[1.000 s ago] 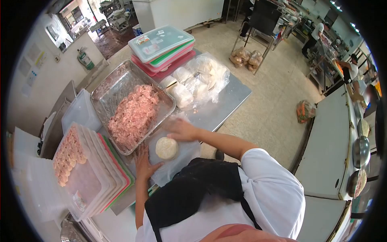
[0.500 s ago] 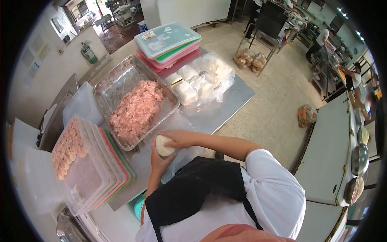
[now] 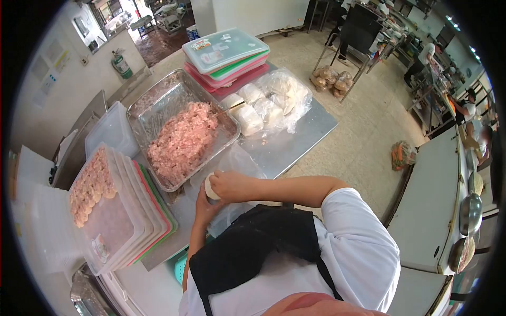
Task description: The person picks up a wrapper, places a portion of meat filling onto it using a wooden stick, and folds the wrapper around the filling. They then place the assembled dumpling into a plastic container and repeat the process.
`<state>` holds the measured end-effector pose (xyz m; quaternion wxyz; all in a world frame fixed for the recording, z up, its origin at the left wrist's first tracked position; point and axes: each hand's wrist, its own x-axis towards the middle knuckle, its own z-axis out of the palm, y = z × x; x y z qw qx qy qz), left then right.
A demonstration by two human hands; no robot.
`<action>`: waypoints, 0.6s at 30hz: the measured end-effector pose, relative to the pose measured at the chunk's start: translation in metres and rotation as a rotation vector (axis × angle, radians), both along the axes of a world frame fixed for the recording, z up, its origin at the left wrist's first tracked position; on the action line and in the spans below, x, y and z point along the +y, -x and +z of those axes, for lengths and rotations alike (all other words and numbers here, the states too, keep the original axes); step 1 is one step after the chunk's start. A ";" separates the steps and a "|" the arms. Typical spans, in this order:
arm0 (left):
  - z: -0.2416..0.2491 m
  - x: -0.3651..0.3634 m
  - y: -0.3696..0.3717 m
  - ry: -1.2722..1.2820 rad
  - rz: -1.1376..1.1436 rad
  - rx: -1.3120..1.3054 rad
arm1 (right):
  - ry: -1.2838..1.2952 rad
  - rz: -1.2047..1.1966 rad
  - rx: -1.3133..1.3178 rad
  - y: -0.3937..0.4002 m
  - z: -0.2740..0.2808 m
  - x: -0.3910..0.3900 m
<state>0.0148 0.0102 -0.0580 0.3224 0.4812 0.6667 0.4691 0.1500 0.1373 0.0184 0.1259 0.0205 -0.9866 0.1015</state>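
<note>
Two hands meet over the near edge of the steel worktop (image 3: pixel 300 139), and between them is one pale, round stack of dough wrappers (image 3: pixel 210 186). The left hand (image 3: pixel 204 206) cups it from below, and the right hand (image 3: pixel 232 185) is closed over its top, so only a small white part of the stack shows. Under the hands lies one sheet of clear, wrinkled plastic film (image 3: pixel 240 160).

To the left, at the near left corner, stands a slanted pile of flat plastic boxes (image 3: pixel 118 226); I count about five, with clear, red and green rims. The top box holds several rows of small pink folded dumplings (image 3: pixel 90 187), too many and too small to count.

Just beyond the hands is one rectangular metal tray (image 3: pixel 158 105), shiny and shallow, with a lumpy pink mass of minced meat (image 3: pixel 182 142) that fills about half of it. Left of the tray is one clear empty-looking plastic tub (image 3: pixel 108 134).

Right of the tray lies one clear plastic bag (image 3: pixel 287 97) with several round white wrapper stacks inside. At the far edge is one more pile of about four lidded boxes (image 3: pixel 224 52), clear, green and red.
</note>
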 end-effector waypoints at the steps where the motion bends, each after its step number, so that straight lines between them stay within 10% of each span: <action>1: -0.006 -0.002 0.002 -0.012 -0.008 -0.053 | 0.050 -0.008 0.004 0.001 -0.001 0.000; 18: 0.063 0.045 0.026 -0.126 0.080 -0.087 | 1.549 -0.059 0.163 -0.003 0.020 0.063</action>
